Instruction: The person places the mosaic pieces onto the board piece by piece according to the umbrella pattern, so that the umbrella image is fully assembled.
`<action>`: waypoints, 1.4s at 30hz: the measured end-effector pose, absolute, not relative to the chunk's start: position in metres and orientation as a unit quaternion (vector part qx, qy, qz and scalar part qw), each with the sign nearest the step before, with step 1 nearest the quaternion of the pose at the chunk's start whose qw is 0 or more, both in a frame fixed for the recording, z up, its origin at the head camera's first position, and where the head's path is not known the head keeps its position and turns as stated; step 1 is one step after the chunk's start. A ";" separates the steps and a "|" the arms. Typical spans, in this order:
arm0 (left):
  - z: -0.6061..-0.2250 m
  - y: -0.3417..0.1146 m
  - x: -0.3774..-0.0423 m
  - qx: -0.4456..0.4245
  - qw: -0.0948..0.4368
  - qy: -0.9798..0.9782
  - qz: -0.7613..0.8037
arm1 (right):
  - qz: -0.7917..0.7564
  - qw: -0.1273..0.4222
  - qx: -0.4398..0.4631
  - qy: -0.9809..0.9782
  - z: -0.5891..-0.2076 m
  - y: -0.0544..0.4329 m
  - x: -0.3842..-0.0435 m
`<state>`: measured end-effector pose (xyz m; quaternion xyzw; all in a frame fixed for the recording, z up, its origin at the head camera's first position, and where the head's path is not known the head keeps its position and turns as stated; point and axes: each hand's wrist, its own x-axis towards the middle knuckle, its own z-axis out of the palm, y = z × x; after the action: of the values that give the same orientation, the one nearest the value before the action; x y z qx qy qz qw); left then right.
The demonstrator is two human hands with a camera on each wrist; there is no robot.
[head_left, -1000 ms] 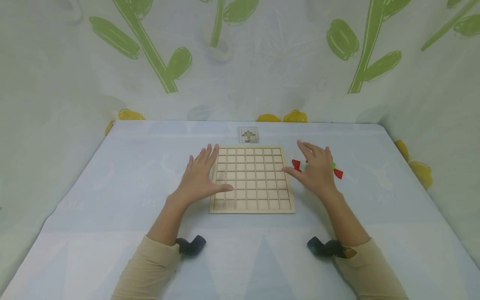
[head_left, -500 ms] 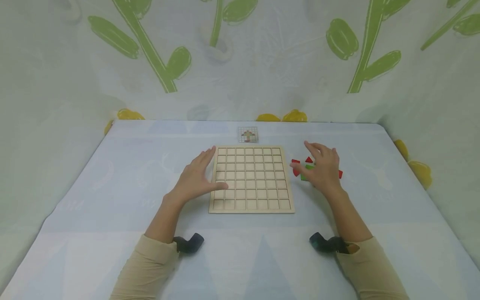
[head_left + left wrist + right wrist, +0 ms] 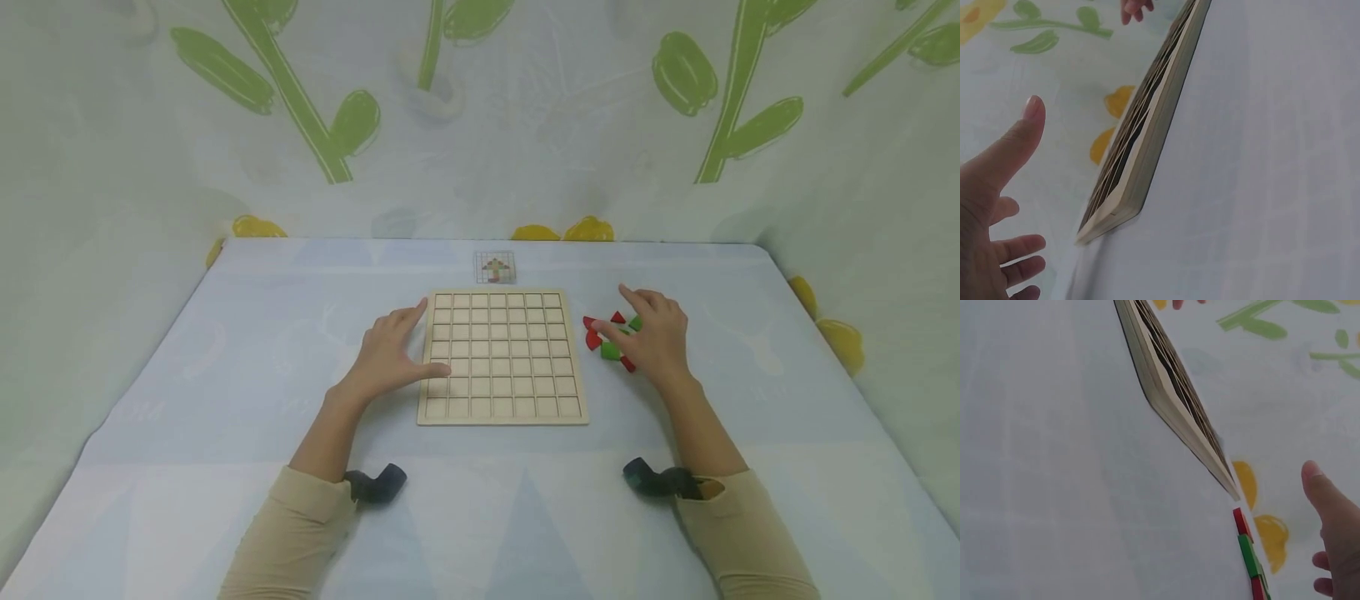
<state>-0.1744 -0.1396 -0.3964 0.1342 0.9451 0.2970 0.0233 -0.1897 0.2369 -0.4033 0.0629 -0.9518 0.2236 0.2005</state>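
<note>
A square wooden grid board (image 3: 502, 421) lies flat on the table in the head view. My left hand (image 3: 386, 350) hovers at its left edge, thumb stretched out over the lower left squares and nothing in its grasp. To the right of the board lie several small red blocks (image 3: 593, 340) and green blocks (image 3: 611, 351). Over these blocks hangs my right hand (image 3: 654, 337), thumb and fingers spread apart and holding nothing; it hides some of them. In the right wrist view a green block (image 3: 1249, 555) sits between red ones, apart from the hand.
Behind the board lies a small gridded card (image 3: 494, 267) with a tree-like pattern of colored shapes. The pale tablecloth (image 3: 495, 508) spreads around the board. At the table's far edge hangs a white curtain (image 3: 540, 125) printed with green leaves.
My right hand has moved rightward, away from the board, so more red and green blocks show. My left hand has drawn slightly left and back toward me.
</note>
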 end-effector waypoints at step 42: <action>-0.428 -0.158 -0.185 0.130 0.058 0.922 0.359 | 0.214 0.076 -0.026 -0.974 -0.419 0.250 -0.209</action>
<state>-0.1850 -0.1584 -0.4284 0.1302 0.9224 0.3589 0.0583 -0.2086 0.2503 -0.4190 -0.0260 -0.9736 0.2138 0.0755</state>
